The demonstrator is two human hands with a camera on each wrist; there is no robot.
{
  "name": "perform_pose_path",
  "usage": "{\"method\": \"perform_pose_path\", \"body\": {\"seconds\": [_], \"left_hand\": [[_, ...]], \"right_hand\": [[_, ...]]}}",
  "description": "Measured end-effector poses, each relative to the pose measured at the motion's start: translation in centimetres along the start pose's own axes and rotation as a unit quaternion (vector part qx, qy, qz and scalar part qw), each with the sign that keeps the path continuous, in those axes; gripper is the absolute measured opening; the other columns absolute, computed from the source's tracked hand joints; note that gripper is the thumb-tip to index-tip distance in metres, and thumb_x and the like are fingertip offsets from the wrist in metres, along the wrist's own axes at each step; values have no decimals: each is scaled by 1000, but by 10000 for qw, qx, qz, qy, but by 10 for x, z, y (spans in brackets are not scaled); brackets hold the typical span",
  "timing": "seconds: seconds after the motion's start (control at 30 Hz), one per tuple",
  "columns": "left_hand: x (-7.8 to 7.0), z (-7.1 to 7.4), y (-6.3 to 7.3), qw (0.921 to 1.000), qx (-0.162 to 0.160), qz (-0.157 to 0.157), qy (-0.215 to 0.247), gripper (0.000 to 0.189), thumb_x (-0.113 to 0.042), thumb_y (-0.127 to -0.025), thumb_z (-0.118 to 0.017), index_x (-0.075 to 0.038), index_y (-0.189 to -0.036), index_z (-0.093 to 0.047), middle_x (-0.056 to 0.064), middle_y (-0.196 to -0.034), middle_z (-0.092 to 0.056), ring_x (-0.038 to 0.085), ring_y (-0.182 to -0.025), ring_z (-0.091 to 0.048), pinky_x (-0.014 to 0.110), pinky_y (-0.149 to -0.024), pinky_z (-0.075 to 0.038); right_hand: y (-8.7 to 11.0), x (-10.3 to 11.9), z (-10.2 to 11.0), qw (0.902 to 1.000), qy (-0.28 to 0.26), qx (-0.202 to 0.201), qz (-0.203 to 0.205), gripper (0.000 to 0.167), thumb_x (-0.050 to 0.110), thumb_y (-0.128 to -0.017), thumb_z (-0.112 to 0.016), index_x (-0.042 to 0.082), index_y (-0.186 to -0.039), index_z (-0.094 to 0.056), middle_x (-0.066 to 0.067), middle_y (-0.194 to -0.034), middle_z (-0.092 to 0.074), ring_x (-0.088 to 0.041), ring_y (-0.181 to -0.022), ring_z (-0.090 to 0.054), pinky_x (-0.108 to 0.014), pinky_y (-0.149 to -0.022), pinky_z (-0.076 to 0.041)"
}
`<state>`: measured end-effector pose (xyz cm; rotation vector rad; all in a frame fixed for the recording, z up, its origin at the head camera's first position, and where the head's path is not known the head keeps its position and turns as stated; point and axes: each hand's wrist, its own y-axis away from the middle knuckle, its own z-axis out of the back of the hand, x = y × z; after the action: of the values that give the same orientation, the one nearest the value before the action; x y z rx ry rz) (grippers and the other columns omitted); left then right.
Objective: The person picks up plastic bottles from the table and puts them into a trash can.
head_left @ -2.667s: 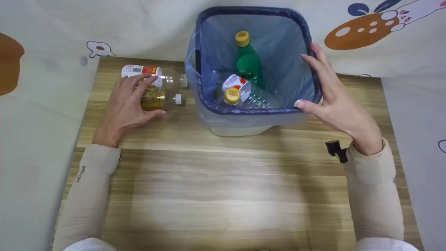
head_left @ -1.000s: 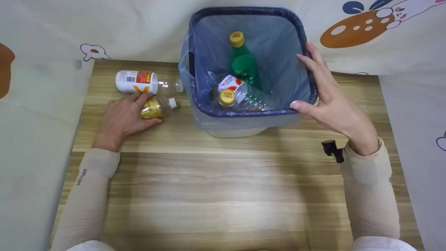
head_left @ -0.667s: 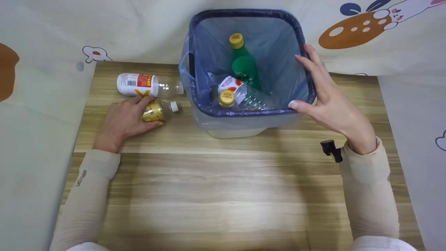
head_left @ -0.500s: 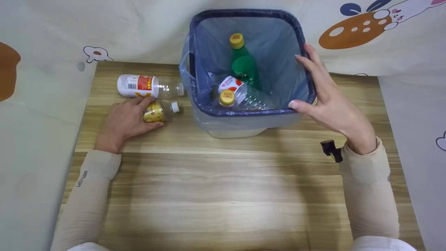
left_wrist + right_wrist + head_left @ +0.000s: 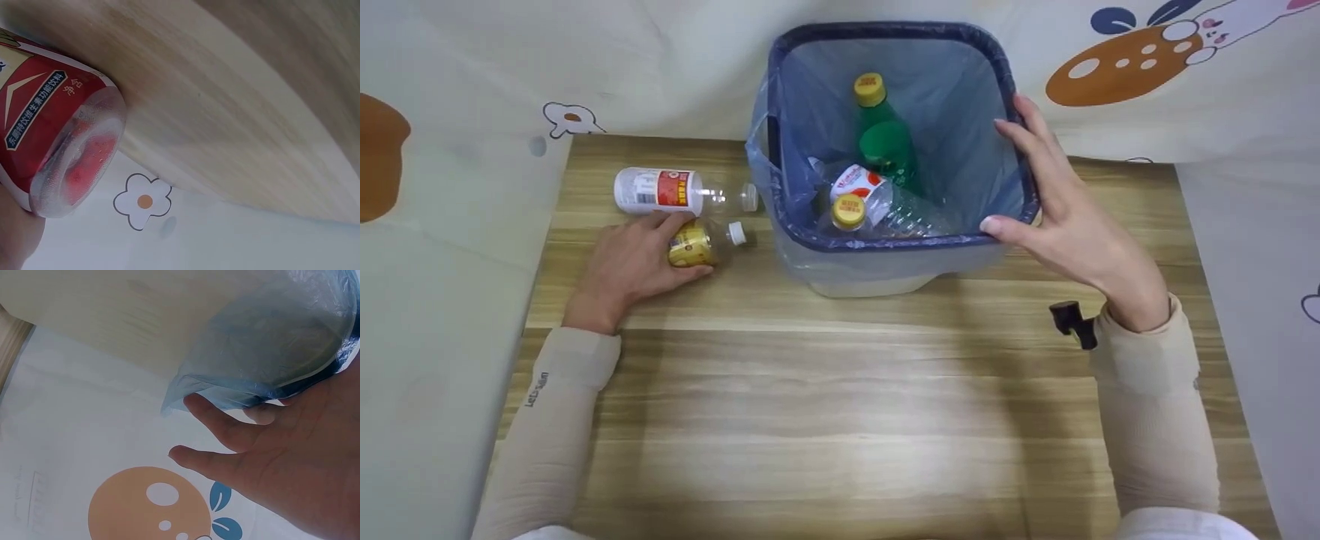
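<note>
My left hand point(image 5: 622, 262) grips a small plastic bottle with a gold label point(image 5: 690, 243) and white cap, lying on its side on the table. In the left wrist view, the red side and clear base of this bottle point(image 5: 62, 124) show, with a finger against it. Just beyond lies a clear bottle with a white and red label point(image 5: 660, 190), its neck toward the bin. My right hand point(image 5: 1072, 202) holds the right rim of the lined trash bin point(image 5: 892, 244), thumb over the near corner; in the right wrist view, two fingers stretch out beside the bag point(image 5: 219, 388).
Inside the bin are a green bottle point(image 5: 889, 150) with a yellow cap, a clear bottle with a white and red label point(image 5: 859, 184), and another yellow-capped bottle point(image 5: 849, 211). The wooden table point(image 5: 840, 405) meets a printed cloth point(image 5: 682, 67) behind and at both sides.
My left hand closed round the gold-labelled bottle and drew it slightly toward me, apart from the white-labelled bottle, whose label has turned. My right hand stays on the bin's rim.
</note>
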<state>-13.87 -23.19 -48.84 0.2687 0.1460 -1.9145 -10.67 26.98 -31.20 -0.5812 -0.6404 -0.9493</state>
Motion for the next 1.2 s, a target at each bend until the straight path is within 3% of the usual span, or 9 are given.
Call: {"method": "perform_pose_path", "body": {"seconds": [0.17,0.53,0.8,1.07,1.2], "left_hand": [[-3,3,0,10000,-13,11,-44,80,-69,-77,-70,-16,-134,-54,15,-113,-64,32,-83,-59,50,-69,-48],[-7,6,2,9999,53,66,-123,82,-68,-77,-71,-14,-136,-53,16,-114,-64,33,-83,-59,50,-69,-49],[-10,10,4,9999,-75,-62,-142,81,-69,-76,-71,-14,-133,-53,14,-102,-65,31,-79,-59,48,-67,-49],[-15,17,2,9993,-249,-146,-247,80,-71,-75,-70,-17,-132,-53,14,-107,-65,32,-79,-59,50,-68,-48],[-17,19,2,9984,-370,-225,-374,78,-71,-74,-70,-17,-129,-54,14,-101,-65,31,-75,-59,49,-63,-48]], "right_hand": [[1,0,0,10000,-32,-27,30,85,28,-87,-75,13,-156,-28,2,-167,-3,-16,-152,-1,-38,-120,-11],[0,0,0,9999,6,9,121,85,34,-88,-74,13,-156,-27,2,-167,-2,-16,-152,-1,-37,-120,-12],[1,0,0,10000,-27,11,37,85,30,-87,-74,15,-156,-27,3,-167,-1,-16,-152,-1,-41,-120,-13],[1,1,0,10000,25,5,63,85,30,-87,-74,14,-156,-27,2,-167,-2,-16,-152,-3,-41,-120,-14],[0,2,0,10000,17,11,-2,85,29,-88,-75,13,-156,-26,0,-167,-2,-15,-151,-3,-40,-121,-13]]}}
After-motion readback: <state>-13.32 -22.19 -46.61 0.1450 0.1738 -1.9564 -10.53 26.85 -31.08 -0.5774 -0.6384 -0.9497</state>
